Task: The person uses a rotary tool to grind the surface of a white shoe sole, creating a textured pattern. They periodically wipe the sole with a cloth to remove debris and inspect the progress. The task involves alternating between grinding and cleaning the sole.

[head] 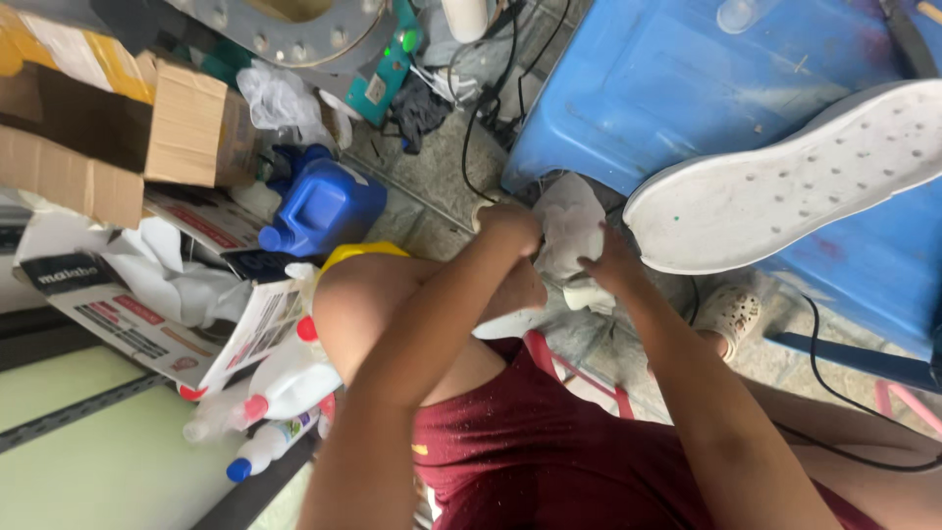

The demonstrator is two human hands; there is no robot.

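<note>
a blue tub stood beyond the knees. a white shoe sole lay on it, long axis running right and away, just right of the hands. a blue jug sat well left. between the hands was a white cloth: left hand closed on it, right hand, nearer the sole, pinching its lower edge.

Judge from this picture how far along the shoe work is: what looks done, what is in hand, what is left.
Looks done: the white shoe lying sole up on the blue bin shows a mostly clean white sole. In hand: the left hand and right hand press a white cloth onto a second white shoe over the knee. Left: that shoe's state is hidden, so I cannot tell.
</note>
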